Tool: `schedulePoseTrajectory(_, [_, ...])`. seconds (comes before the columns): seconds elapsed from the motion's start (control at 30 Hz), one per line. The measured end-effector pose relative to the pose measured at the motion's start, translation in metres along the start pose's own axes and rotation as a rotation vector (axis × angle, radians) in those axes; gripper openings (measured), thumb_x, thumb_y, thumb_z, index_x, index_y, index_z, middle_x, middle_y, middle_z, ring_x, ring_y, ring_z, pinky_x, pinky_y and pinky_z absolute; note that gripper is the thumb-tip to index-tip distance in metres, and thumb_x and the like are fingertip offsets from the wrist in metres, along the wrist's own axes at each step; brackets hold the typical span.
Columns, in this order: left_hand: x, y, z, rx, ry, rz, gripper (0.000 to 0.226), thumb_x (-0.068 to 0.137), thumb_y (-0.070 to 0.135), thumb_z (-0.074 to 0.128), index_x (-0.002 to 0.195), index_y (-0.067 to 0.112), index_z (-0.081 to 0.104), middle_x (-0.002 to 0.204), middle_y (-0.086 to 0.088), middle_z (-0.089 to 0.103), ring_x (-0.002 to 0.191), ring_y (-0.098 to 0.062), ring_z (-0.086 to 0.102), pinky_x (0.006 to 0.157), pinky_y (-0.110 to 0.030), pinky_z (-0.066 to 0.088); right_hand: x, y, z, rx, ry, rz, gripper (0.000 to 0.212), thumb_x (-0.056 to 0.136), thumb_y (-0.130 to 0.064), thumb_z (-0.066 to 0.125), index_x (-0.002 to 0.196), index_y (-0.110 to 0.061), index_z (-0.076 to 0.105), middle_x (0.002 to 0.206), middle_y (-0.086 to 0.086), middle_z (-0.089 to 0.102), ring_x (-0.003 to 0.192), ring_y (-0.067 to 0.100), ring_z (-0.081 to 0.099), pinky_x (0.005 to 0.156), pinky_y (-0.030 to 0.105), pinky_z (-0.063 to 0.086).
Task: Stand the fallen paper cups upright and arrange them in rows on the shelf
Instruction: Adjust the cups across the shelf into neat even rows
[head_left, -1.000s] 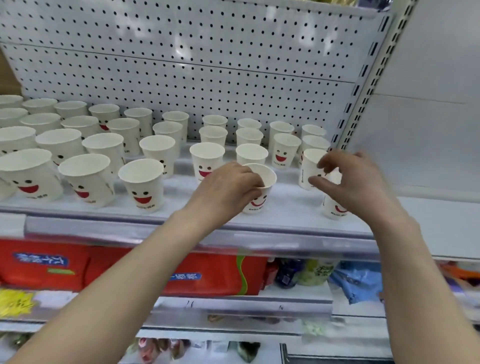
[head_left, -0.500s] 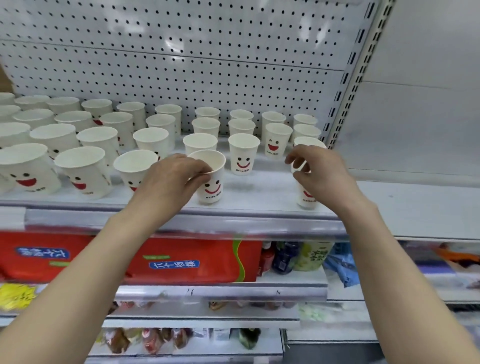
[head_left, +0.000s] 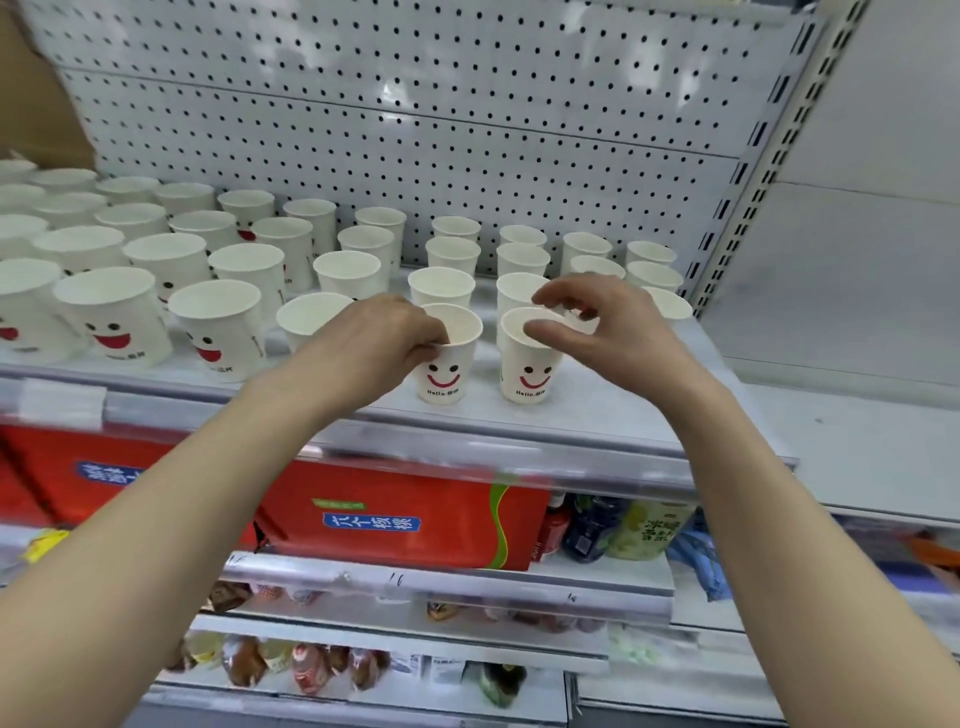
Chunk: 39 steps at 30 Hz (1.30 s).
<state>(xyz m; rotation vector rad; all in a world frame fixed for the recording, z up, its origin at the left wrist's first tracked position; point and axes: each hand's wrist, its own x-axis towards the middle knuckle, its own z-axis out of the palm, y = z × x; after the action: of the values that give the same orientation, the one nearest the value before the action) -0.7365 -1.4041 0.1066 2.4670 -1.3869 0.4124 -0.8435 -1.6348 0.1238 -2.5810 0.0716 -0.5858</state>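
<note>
Many white paper cups (head_left: 249, 267) with red smiley faces stand upright in rows on the grey shelf (head_left: 613, 410). My left hand (head_left: 374, 348) grips the rim of one front-row cup (head_left: 449, 366), which stands on the shelf. Right beside it stands a second front cup (head_left: 530, 374); my right hand (head_left: 613, 332) arches over its mouth, thumb across the opening and fingers curled at the far rim. Both faces point toward me. No fallen cup is in sight.
A white pegboard (head_left: 415, 130) backs the shelf and a slotted upright (head_left: 753, 182) bounds it on the right. The shelf below holds red cartons (head_left: 389, 514) and bottles (head_left: 597, 530). Small packets (head_left: 306, 665) lie lower down.
Both hands moved their cups leftward along the shelf front. The right hand's cup came from the far right end to stand beside the left hand's cup.
</note>
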Motion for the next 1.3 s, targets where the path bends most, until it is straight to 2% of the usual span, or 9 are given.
schedulePoseTrajectory(0.2, [0.004, 0.008, -0.004, -0.018, 0.01, -0.001, 0.016, 0.092, 0.027, 0.058, 0.098, 0.017, 0.068, 0.09, -0.002, 0.067, 0.095, -0.023, 0.056, 0.076, -0.04, 0.045, -0.003, 0.01, -0.003, -0.204, -0.209, 0.007, 0.025, 0.073, -0.045, 0.078, 0.093, -0.034, 0.069, 0.125, -0.01, 0.054, 0.102, 0.006, 0.049, 0.094, 0.032, 0.041])
schedulePoseTrajectory(0.3, [0.006, 0.008, -0.004, 0.0, 0.003, -0.021, 0.016, 0.093, 0.026, 0.055, 0.096, 0.017, 0.068, 0.087, -0.003, 0.067, 0.092, -0.025, 0.056, 0.073, -0.041, 0.045, -0.003, 0.006, -0.004, -0.221, -0.212, 0.006, 0.012, 0.079, -0.036, 0.077, 0.086, -0.03, 0.069, 0.123, -0.009, 0.054, 0.091, 0.006, 0.049, 0.087, 0.031, 0.043])
schedulePoseTrajectory(0.47, [0.006, 0.007, -0.003, -0.001, 0.002, -0.026, 0.016, 0.094, 0.026, 0.055, 0.097, 0.018, 0.068, 0.087, -0.003, 0.067, 0.09, -0.025, 0.057, 0.072, -0.04, 0.045, -0.01, 0.002, -0.008, -0.262, -0.216, -0.001, 0.013, 0.077, -0.039, 0.078, 0.079, -0.031, 0.069, 0.112, -0.01, 0.054, 0.081, 0.0, 0.049, 0.076, 0.024, 0.04])
schedulePoseTrajectory(0.63, [0.005, 0.003, -0.001, -0.03, 0.013, 0.011, 0.017, 0.09, 0.032, 0.06, 0.1, 0.021, 0.07, 0.094, 0.002, 0.069, 0.094, -0.022, 0.059, 0.077, -0.04, 0.047, -0.015, 0.0, -0.006, -0.279, -0.21, 0.024, 0.016, 0.075, -0.044, 0.077, 0.083, -0.032, 0.069, 0.11, -0.009, 0.052, 0.093, 0.01, 0.052, 0.086, 0.033, 0.048])
schedulePoseTrajectory(0.77, [0.017, 0.0, -0.012, -0.05, 0.095, 0.077, 0.026, 0.087, 0.039, 0.063, 0.108, 0.025, 0.069, 0.105, 0.01, 0.068, 0.1, -0.016, 0.058, 0.08, -0.034, 0.046, -0.008, 0.01, -0.034, -0.213, -0.232, 0.074, 0.036, 0.074, -0.047, 0.076, 0.108, -0.041, 0.066, 0.119, -0.018, 0.051, 0.099, 0.001, 0.052, 0.086, 0.026, 0.047])
schedulePoseTrajectory(0.97, [0.091, 0.01, -0.018, -0.038, 0.056, 0.117, 0.021, 0.089, 0.03, 0.062, 0.11, 0.027, 0.067, 0.108, 0.009, 0.066, 0.1, -0.015, 0.059, 0.082, -0.035, 0.046, 0.029, 0.072, -0.097, -0.254, 0.012, 0.203, 0.027, 0.089, -0.018, 0.065, 0.113, -0.029, 0.068, 0.1, -0.015, 0.058, 0.08, -0.003, 0.053, 0.067, 0.02, 0.041])
schedulePoseTrajectory(1.1, [0.161, 0.032, 0.004, 0.025, -0.05, 0.121, 0.021, 0.09, 0.028, 0.061, 0.11, 0.028, 0.067, 0.11, 0.01, 0.064, 0.094, -0.011, 0.056, 0.078, -0.028, 0.04, 0.066, 0.132, -0.106, -0.337, -0.07, 0.233, 0.025, 0.09, -0.011, 0.063, 0.109, -0.024, 0.071, 0.11, -0.002, 0.067, 0.084, 0.009, 0.057, 0.068, 0.021, 0.045])
schedulePoseTrajectory(1.2, [0.206, 0.046, 0.028, 0.068, -0.107, 0.145, 0.023, 0.088, 0.029, 0.065, 0.111, 0.03, 0.066, 0.11, 0.01, 0.064, 0.101, -0.015, 0.058, 0.086, -0.034, 0.047, 0.092, 0.164, -0.107, -0.378, -0.167, 0.176, 0.023, 0.086, -0.014, 0.068, 0.104, -0.028, 0.072, 0.107, -0.003, 0.068, 0.082, 0.008, 0.057, 0.062, 0.014, 0.04])
schedulePoseTrajectory(1.3, [0.237, 0.055, 0.05, 0.148, -0.17, 0.166, 0.03, 0.085, 0.029, 0.069, 0.115, 0.028, 0.065, 0.113, 0.008, 0.064, 0.105, -0.016, 0.058, 0.083, -0.026, 0.043, 0.111, 0.184, -0.104, -0.44, -0.292, 0.106, 0.025, 0.08, -0.021, 0.075, 0.098, -0.038, 0.071, 0.104, -0.007, 0.064, 0.089, 0.012, 0.058, 0.072, 0.024, 0.043])
